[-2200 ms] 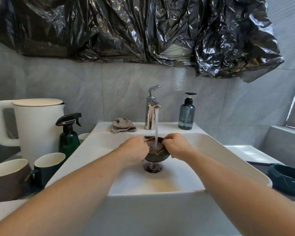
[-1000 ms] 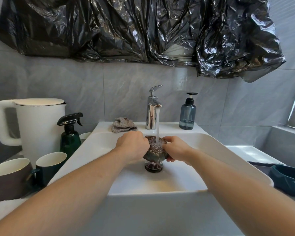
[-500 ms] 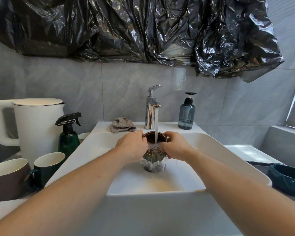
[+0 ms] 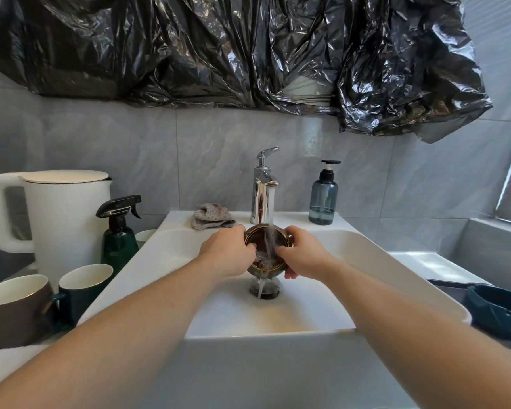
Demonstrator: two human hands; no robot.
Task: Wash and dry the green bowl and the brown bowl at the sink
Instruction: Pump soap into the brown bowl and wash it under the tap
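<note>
At the centre of the frame, both hands, left hand and right hand, grip the brown bowl, now tipped toward me under the tap's stream so water spills out, suggesting rinsing is underway, while the green bowl waits at lower right.

Brown bowl: you now tip its mouth toward you under the tap's stream, where 2.2 s ago it sat level and brimming. Water: now spills in a thin stream off the near lip into the drain. Left hand: your fingers now curl over the rim into the bowl. Right hand: it now grips the right rim and side, fingers wrapped under the bowl.
</note>
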